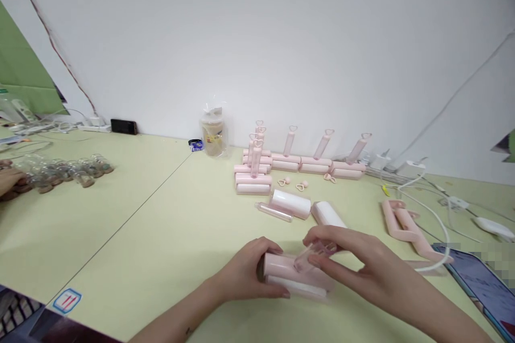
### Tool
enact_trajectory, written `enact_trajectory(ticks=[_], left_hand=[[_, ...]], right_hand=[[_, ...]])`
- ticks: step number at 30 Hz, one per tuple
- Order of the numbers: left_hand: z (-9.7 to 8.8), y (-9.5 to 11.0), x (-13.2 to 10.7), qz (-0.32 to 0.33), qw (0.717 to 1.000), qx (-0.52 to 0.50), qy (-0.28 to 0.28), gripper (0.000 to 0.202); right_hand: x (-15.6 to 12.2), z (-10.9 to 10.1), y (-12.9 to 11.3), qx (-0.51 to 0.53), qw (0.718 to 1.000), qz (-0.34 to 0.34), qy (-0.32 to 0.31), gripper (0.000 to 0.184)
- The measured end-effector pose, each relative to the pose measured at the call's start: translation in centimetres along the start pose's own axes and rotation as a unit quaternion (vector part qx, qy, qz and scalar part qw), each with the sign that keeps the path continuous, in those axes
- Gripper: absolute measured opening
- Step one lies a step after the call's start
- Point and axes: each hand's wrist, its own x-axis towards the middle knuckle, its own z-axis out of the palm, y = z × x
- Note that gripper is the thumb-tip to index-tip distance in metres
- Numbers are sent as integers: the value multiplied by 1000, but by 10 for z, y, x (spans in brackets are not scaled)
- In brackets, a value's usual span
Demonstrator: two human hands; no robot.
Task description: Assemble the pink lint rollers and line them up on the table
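Observation:
My left hand (253,273) is wrapped round the left end of a pink lint roller (281,266), whose white roll shows along the lower side. Between the fingertips of my right hand (354,262) is a clear pink handle tube (304,261), tilted over the roller's pink cover. Blur and fingers hide whether tube and roller touch. Just beyond my hands lie a white roll in a pink cover (291,204), another roll (329,215) and a loose clear tube (274,211).
Toward the wall stand several pink rollers (316,165) with upright heart-topped handles. Small heart-loop caps (302,186) lie before them. To the right are pink frames (406,228), white cables (442,214) and a phone (478,289). A bagged cup (213,134), glass jars (68,171) and another person's hand (10,179) are leftward.

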Motion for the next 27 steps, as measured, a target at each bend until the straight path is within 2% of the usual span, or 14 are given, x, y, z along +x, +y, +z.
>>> enact_trajectory(ticks=[7, 11, 14, 19, 24, 27], left_hand=[[-1, 2, -1, -5, 1000, -5, 0, 53], [-1, 3, -1, -7, 1000, -6, 4, 54], [-1, 3, -1, -11, 1000, -4, 1, 53], [-2, 4, -1, -11, 1000, -5, -4, 52], [-2, 5, -1, -15, 1000, 4, -2, 52], [0, 7, -1, -14, 1000, 13, 1, 51]], right_hand=[[6, 8, -7, -41, 998, 0, 46, 16], [13, 11, -2, -101, 989, -11, 107, 20], [16, 13, 3, -191, 967, -26, 169, 22], [19, 16, -3, -353, 908, -78, 212, 25], [23, 23, -20, -458, 855, -44, 241, 29], [22, 31, -30, -481, 842, -19, 244, 33]])
